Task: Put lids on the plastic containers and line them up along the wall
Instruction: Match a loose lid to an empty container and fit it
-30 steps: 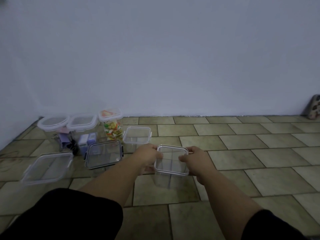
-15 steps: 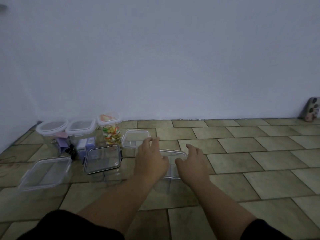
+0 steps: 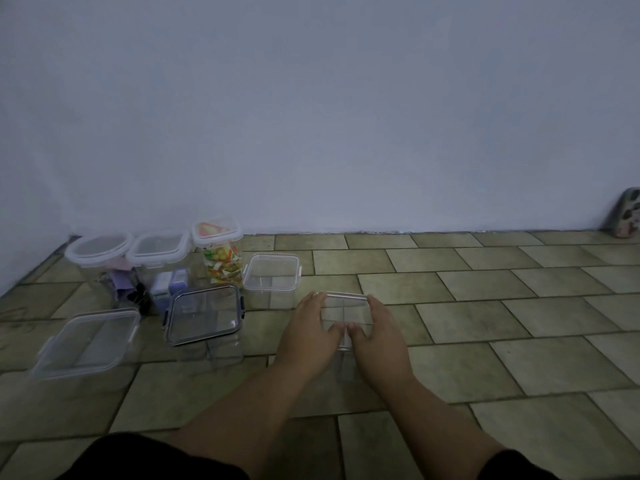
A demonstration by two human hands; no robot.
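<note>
A small clear plastic container (image 3: 346, 306) with a clear lid stands on the tiled floor in front of me. My left hand (image 3: 310, 332) and my right hand (image 3: 375, 332) lie flat on its lid. The fingers run along the lid's left and right edges and the thumbs meet at its near middle. Three lidded containers (image 3: 157, 247) with contents stand in a row against the wall at the left. A clear lidded box (image 3: 272, 271) sits just right of them.
A grey-rimmed lidded container (image 3: 206, 313) and a larger clear lidded box (image 3: 86, 341) stand on the floor to the left, away from the wall. A patterned object (image 3: 627, 216) leans on the wall at far right. Bare tiles stretch along the wall between.
One second ago both hands gripped the container's sides. They lifted over it and now press flat on its lid. The container sits slightly farther forward.
</note>
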